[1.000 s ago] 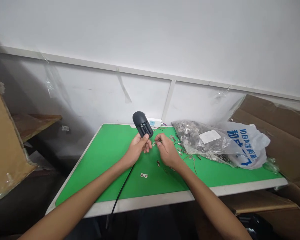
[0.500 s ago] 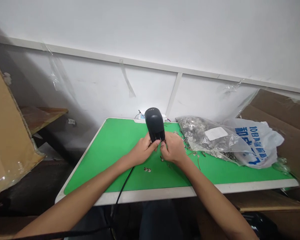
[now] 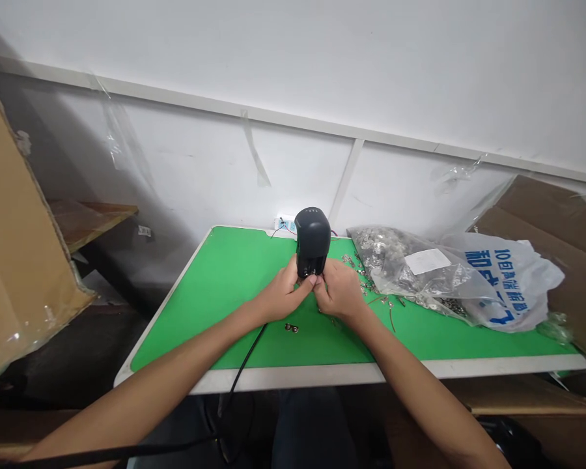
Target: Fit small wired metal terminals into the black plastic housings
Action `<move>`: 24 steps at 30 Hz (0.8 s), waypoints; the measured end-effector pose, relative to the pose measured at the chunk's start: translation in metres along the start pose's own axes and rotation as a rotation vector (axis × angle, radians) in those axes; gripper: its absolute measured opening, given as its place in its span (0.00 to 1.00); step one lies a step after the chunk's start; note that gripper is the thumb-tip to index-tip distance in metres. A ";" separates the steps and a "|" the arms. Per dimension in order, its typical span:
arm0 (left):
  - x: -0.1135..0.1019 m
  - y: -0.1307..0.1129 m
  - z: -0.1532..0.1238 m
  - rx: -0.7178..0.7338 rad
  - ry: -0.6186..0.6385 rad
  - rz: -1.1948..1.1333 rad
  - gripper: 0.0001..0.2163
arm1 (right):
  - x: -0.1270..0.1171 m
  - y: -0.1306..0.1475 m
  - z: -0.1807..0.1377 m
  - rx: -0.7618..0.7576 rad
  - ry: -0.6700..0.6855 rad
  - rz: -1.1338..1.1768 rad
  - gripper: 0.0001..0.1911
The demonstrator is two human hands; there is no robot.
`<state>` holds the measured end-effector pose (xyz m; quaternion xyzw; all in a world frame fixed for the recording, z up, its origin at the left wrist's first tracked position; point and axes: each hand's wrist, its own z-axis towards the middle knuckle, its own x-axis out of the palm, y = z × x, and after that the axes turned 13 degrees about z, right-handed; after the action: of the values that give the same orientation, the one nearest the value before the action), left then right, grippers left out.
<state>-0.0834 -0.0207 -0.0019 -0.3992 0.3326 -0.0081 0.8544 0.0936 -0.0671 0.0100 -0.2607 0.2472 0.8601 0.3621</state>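
I hold a black plastic housing [image 3: 312, 242] upright, with its round top up, in the middle of the frame, over the far part of the green mat [image 3: 234, 280]. My left hand [image 3: 286, 294] is mostly closed, and its fingers curl around the lower end of the housing. My right hand [image 3: 339, 292] is half closed, and its fingers are at the same lower end, touching my left fingers. I cannot tell if they pinch some small part there.

Just below my hands, two small metal terminals [image 3: 292, 327] lie on the mat, and a black cable [image 3: 247, 355] runs over the front edge of the white table [image 3: 400, 369]. To the right is a clear bag of metal terminals [image 3: 395, 264], with a white printed bag [image 3: 508, 280] beside it. A white power socket [image 3: 284, 225] sits behind the housing, at the far edge. Cardboard [image 3: 19, 221] stands at the left of the frame.
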 end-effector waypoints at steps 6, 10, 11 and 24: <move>-0.001 -0.004 0.000 0.011 0.000 -0.017 0.14 | 0.001 0.004 0.000 0.003 -0.004 -0.009 0.07; -0.001 -0.005 0.000 0.019 0.005 -0.089 0.14 | 0.000 0.005 0.000 -0.004 -0.014 -0.018 0.07; -0.001 -0.004 0.000 0.018 0.004 -0.103 0.14 | 0.000 0.005 0.000 -0.004 -0.015 -0.019 0.07; 0.011 -0.013 -0.001 -0.154 -0.002 -0.464 0.16 | 0.002 0.009 0.000 0.115 0.017 0.161 0.07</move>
<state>-0.0720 -0.0334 0.0001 -0.5290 0.2309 -0.1783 0.7969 0.0856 -0.0720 0.0109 -0.2262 0.3191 0.8686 0.3042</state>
